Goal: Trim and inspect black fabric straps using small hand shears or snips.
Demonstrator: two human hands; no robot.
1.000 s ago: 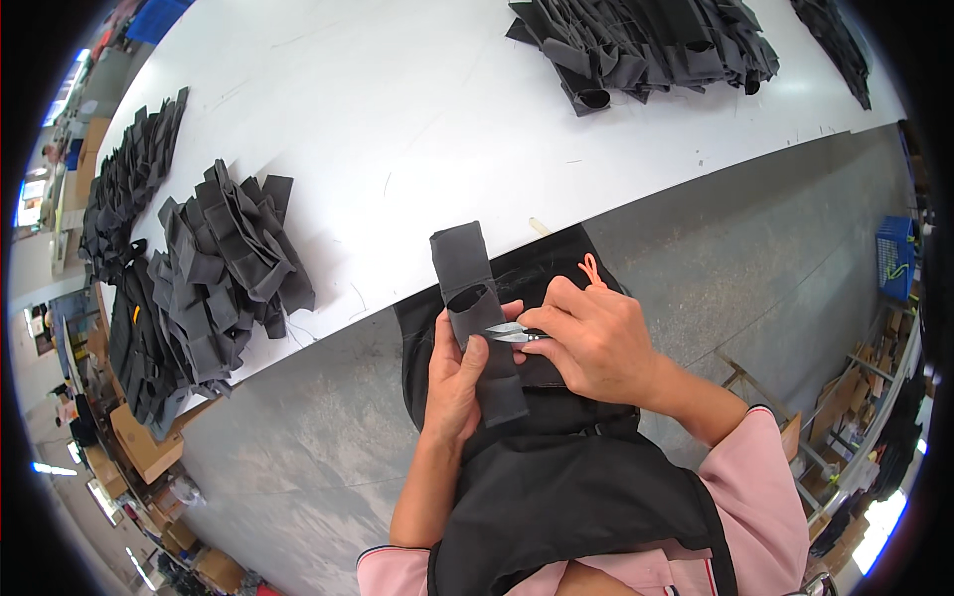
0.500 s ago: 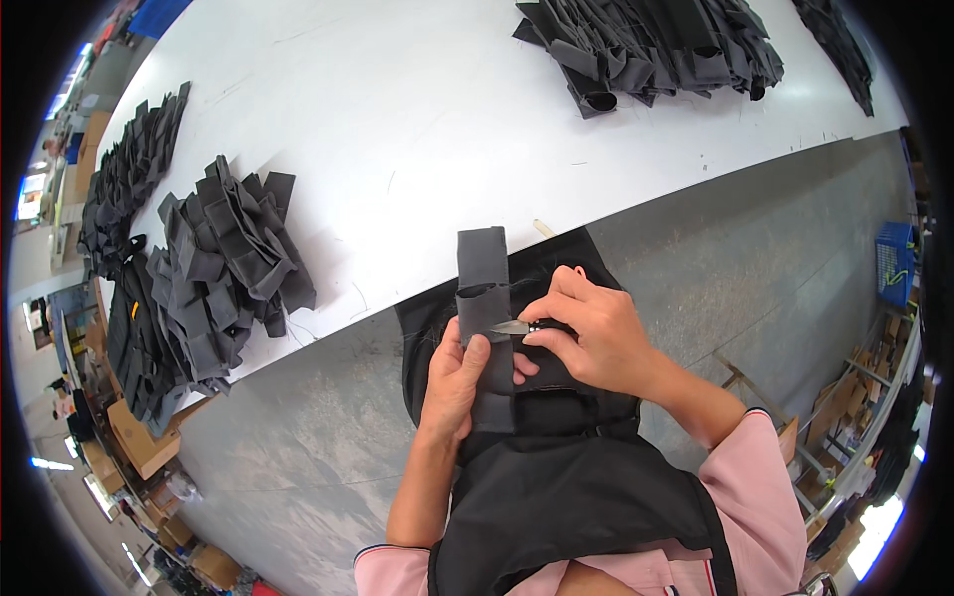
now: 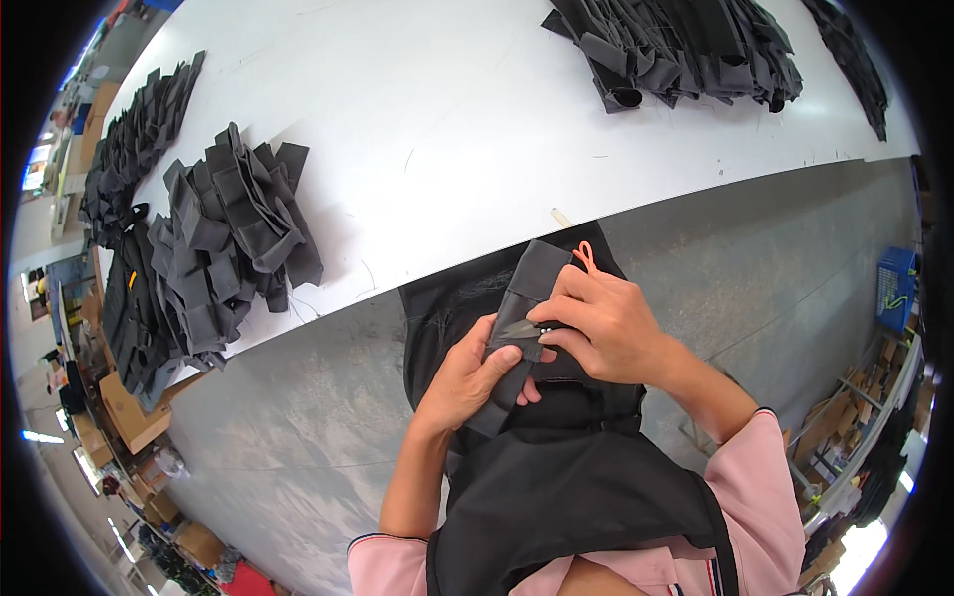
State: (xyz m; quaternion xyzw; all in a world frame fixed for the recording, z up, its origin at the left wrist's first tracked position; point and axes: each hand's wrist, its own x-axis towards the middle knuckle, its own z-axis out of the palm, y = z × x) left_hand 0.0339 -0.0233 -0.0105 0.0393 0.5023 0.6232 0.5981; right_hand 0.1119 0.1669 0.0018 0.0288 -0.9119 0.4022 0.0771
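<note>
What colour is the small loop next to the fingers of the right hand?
Orange; the small cord loop beside the right hand shows best in the head view.

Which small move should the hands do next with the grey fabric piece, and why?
Probably close the small metal thread snips to trim there. The right hand holds their tips against the dark grey folded fabric piece, and the left hand steadies that piece from below, above the person's lap.

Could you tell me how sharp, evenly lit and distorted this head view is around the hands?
Head view: the left hand, right hand and grey fabric piece are sharp and evenly lit; the white table edge bows with the fisheye; soft shadows sit beside the fabric pile; the corners are black, with bright glare at the lower right rim.
</note>
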